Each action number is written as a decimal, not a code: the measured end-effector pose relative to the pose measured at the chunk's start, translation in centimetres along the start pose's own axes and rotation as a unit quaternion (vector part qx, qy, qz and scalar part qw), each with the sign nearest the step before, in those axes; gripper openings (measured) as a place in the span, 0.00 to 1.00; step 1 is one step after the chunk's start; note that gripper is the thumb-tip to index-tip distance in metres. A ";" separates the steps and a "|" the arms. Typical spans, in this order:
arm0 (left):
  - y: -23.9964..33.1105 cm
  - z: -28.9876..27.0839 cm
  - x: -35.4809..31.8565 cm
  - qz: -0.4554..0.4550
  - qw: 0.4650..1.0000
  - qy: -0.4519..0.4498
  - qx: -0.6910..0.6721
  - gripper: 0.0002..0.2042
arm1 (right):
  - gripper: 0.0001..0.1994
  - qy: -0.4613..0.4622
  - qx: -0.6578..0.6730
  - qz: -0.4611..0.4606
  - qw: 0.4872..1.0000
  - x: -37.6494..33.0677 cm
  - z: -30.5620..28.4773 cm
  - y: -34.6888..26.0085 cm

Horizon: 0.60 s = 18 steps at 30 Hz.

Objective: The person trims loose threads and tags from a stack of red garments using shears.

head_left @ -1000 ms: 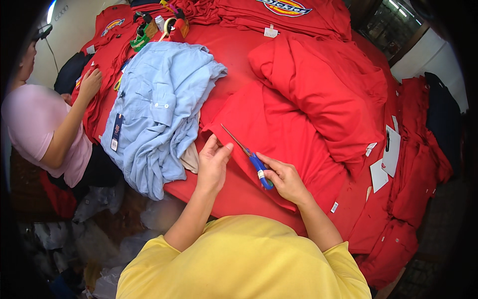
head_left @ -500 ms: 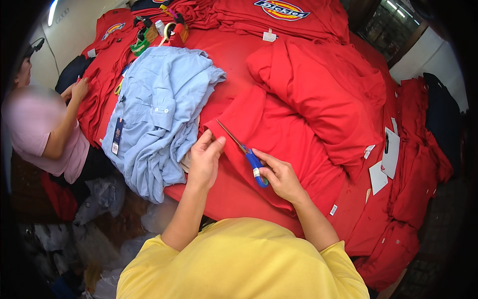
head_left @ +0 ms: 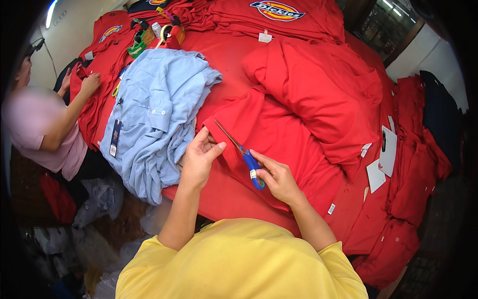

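Note:
A pair of scissors (head_left: 255, 169) with blue handles is in my right hand (head_left: 282, 183), its blades together and slanting up to the left over the red cloth. My left hand (head_left: 200, 160) is at the left edge of a red garment (head_left: 279, 132) spread before me. Its fingertips hold that edge beside the scissor tips, with the thumb standing a little off. Part of the grip is hidden behind the fingers. A crumpled light blue shirt (head_left: 162, 94) with a dark tag lies just left of my left hand.
Bunched red cloth (head_left: 318, 94) lies beyond my hands, and red garments (head_left: 279, 27) are stacked at the far edge. White cards (head_left: 387, 152) rest at right. A small green holder (head_left: 137, 47) stands far left. A co-worker (head_left: 50, 124) handles red cloth at left. Plastic bags (head_left: 102, 199) lie below.
My left thumb has moved slightly down, away from the fingertips. The scissors stay almost in place. The co-worker's hands have lifted red cloth a little to the right.

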<state>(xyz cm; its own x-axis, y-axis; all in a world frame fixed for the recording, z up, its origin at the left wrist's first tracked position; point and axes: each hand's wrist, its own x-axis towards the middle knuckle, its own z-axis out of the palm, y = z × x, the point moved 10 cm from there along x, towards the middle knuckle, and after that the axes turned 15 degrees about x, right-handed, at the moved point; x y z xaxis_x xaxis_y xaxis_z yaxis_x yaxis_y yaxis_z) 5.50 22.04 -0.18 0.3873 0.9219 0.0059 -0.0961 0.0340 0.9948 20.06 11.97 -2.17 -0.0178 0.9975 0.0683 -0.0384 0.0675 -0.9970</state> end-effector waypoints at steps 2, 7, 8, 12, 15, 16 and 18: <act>0.0 0.1 -0.1 -0.002 1.000 -0.003 -0.001 0.22 | 0.25 0.011 -0.012 -0.002 1.000 -0.3 0.2 -0.6; 0.0 1.0 -0.5 -0.018 0.999 -0.035 0.037 0.23 | 0.25 0.024 -0.070 -0.082 0.994 -0.3 0.2 -1.7; -0.3 0.8 -0.6 -0.022 0.998 -0.041 0.047 0.24 | 0.25 0.031 -0.054 -0.096 0.993 -0.2 0.1 -1.7; -0.7 0.8 -0.7 -0.027 0.995 -0.055 0.082 0.25 | 0.24 0.029 -0.018 -0.016 0.999 -0.4 -0.2 -0.9; -0.1 1.4 -1.0 -0.013 0.990 -0.045 0.130 0.19 | 0.24 0.039 -0.031 -0.058 0.997 -0.5 -0.1 -1.4; 0.4 0.9 -0.9 0.010 0.981 -0.011 0.192 0.17 | 0.24 0.036 -0.026 -0.029 0.999 -0.6 -0.4 -1.5; 1.2 -0.3 -0.7 0.055 0.948 0.047 0.310 0.12 | 0.24 0.067 -0.008 0.013 0.998 -1.6 -1.5 -2.1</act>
<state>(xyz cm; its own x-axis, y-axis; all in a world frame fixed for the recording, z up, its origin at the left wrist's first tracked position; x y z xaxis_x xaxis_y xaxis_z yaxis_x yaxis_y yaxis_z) 4.86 21.59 0.95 0.3192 0.9384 0.1323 0.4379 -0.2698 0.8576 21.67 10.23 -0.28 0.1149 0.9927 0.0378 -0.0235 0.0408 -0.9989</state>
